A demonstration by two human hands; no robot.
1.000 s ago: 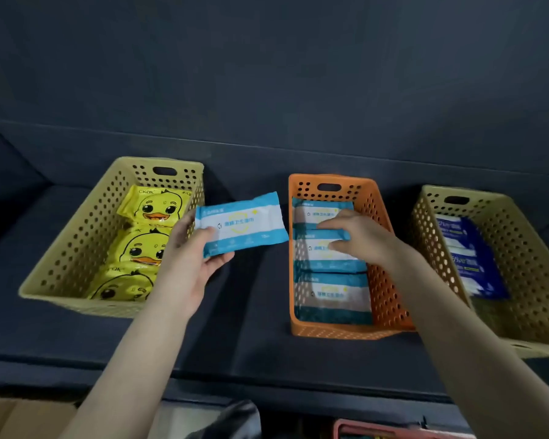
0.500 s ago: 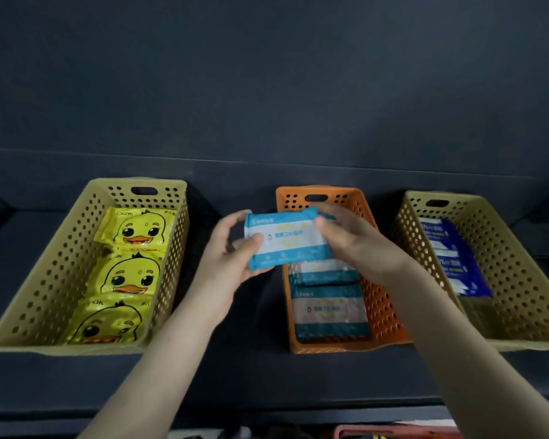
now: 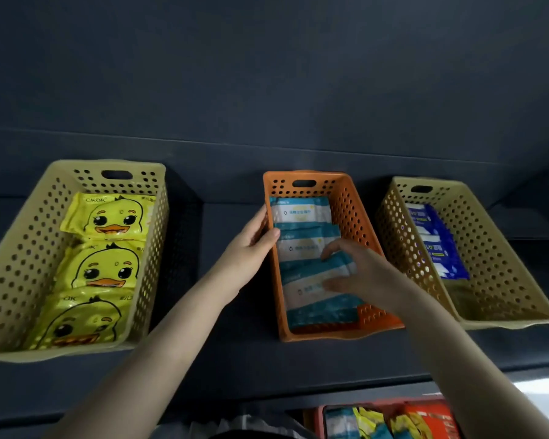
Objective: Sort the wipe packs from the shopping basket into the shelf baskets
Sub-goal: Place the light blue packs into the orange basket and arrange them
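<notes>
left hand [image 3: 251, 248]: grips the left rim of the orange basket [image 3: 352, 198], my thumb hooked over the inside edge.
right hand [image 3: 368, 274]: inside the orange basket, I pinch the teal pack [image 3: 336, 264] between thumb and curled fingers.
teal pack: in the orange basket on top of the stacked teal packs [image 3: 301, 213]. Its long axis runs across the basket, right end tilted slightly up.
teal label: white panel with a small round logo; the writing is too blurred to read.
duck packs [image 3: 108, 217]: three, yellow, in the left beige basket [image 3: 23, 248]. "CKOK" is printed on the top one.
blue packs [image 3: 438, 248]: in the right beige basket [image 3: 495, 248], text unreadable.
shopping basket [image 3: 425, 407]: red, at the bottom edge, mixed packs inside.
</notes>
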